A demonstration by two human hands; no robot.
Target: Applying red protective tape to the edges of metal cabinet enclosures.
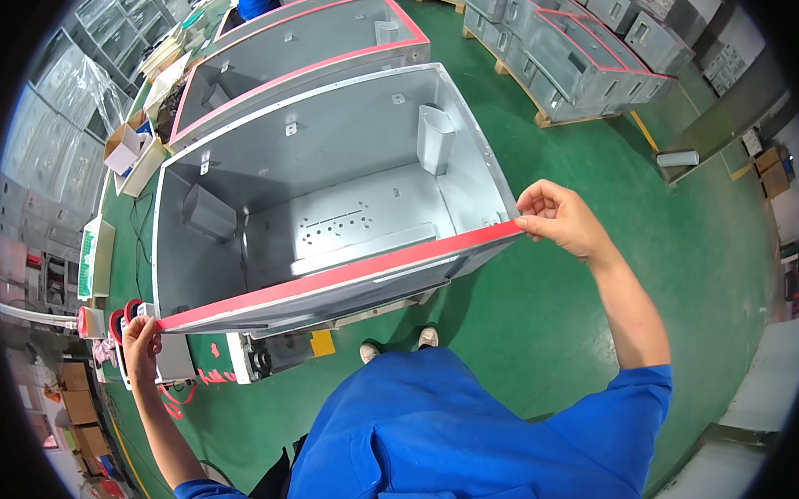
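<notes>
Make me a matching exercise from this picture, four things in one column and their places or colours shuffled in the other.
Things:
1. Red strip
2. Left hand
3. Floor
4. Right hand

Places or colours:
A. Green
B. At the strip's right end
C. Along the metal box's near edge
D. At the strip's left end

Pairs: 1-C, 2-D, 3-A, 4-B

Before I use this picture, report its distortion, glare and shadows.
Head view: slight fisheye bowing on the metal box, black border around; same view: pale sheen on its inner floor; same view: shadow on the green floor beside the shoes.
</notes>
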